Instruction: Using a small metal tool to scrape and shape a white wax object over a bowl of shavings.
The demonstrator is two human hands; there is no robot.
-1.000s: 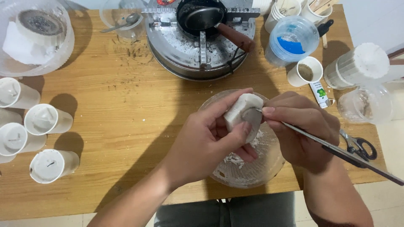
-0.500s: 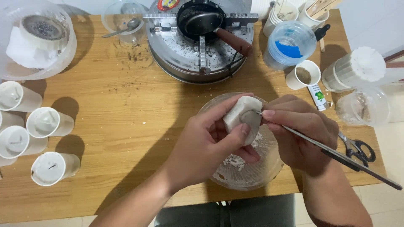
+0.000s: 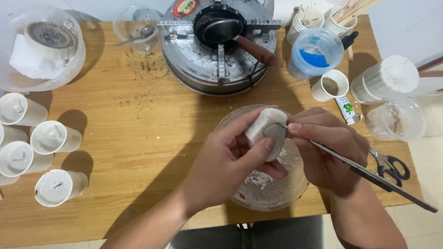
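Gripping a white wax block (image 3: 264,129), the left hand (image 3: 228,161) holds it above a clear bowl (image 3: 270,191) of white shavings near the wooden table's (image 3: 134,129) front edge. Right hand (image 3: 325,147) pinches a long metal blade (image 3: 369,174), tip touching the block's face. Scissors (image 3: 392,165) lie just right. Metal stove (image 3: 217,50) sits behind; white cups (image 3: 53,186) stand well left.

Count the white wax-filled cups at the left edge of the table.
5, perhaps more beyond the frame edge. Top cup; one mostly cut off by the edge; one to its right; one below; nearest cup. The left hand holds a wax block.
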